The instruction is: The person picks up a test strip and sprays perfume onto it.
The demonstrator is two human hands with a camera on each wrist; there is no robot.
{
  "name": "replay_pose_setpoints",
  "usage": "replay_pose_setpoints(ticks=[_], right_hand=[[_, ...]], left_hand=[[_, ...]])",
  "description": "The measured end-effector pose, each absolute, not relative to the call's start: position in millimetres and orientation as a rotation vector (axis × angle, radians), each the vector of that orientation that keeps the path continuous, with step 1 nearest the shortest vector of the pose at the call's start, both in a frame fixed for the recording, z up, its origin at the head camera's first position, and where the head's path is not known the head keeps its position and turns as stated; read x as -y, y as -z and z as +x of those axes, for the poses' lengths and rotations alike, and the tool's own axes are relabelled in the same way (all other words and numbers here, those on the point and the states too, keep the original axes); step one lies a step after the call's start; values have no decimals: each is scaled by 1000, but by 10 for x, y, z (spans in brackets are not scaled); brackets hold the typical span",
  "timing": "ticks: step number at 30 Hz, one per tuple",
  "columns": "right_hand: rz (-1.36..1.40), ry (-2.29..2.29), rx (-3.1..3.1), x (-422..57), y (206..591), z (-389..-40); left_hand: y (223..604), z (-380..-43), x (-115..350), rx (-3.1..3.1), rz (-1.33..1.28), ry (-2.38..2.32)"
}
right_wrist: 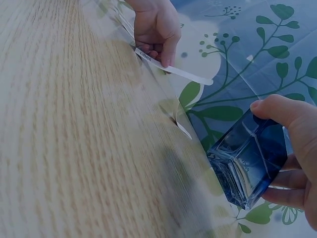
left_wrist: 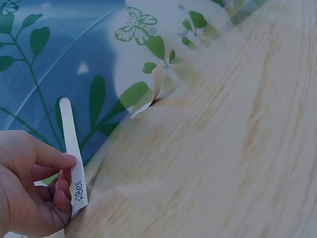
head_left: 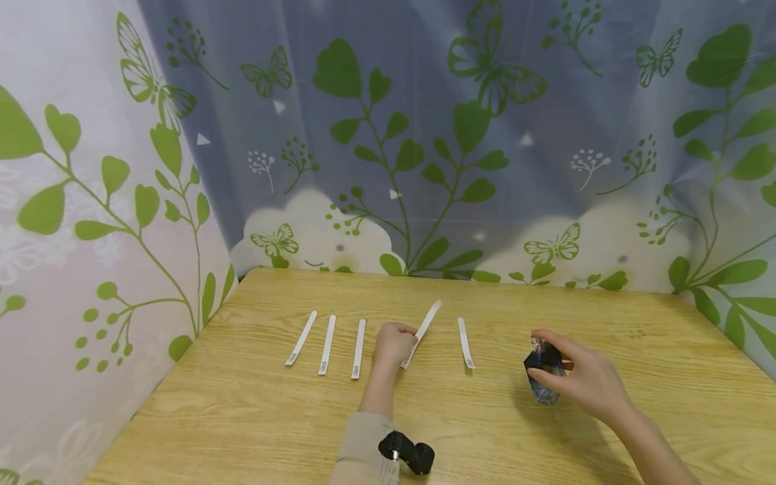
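Observation:
My left hand (head_left: 395,345) pinches a white paper test strip (head_left: 429,320) near its printed end, between thumb and fingers. In the left wrist view the strip (left_wrist: 70,131) stands slanted, rounded end up, with "Bell" lettering at the lower end. My right hand (head_left: 591,380) grips a dark blue glass perfume bottle (head_left: 545,392) above the table, thumb on one side and fingers on the other. The right wrist view shows the faceted bottle (right_wrist: 247,163) tilted, its top toward the fingers. Between the hands a single strip (head_left: 465,342) lies on the table, bent up slightly.
Three more strips, among them the middle one (head_left: 327,345), lie spaced apart left of my left hand on the wooden table (head_left: 242,417). A patterned curtain (head_left: 418,222) closes off the back and left side. A black device (head_left: 407,453) sits at the left sleeve.

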State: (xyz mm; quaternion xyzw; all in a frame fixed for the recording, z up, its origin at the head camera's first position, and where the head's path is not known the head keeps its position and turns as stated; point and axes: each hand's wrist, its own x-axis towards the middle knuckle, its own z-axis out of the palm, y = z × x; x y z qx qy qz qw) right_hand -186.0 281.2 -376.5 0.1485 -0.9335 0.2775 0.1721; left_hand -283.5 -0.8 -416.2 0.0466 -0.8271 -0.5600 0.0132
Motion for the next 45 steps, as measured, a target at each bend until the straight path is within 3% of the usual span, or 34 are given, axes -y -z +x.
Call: replay_pose_setpoints(ticks=[17, 45], right_hand=[[405, -778, 2640, -2801, 3753, -1858], [407, -749, 2600, -2740, 3657, -1905]], left_hand=[[3965, -2753, 13, 2479, -2, 2070], [3693, -2592, -46, 2615, -377, 2094]])
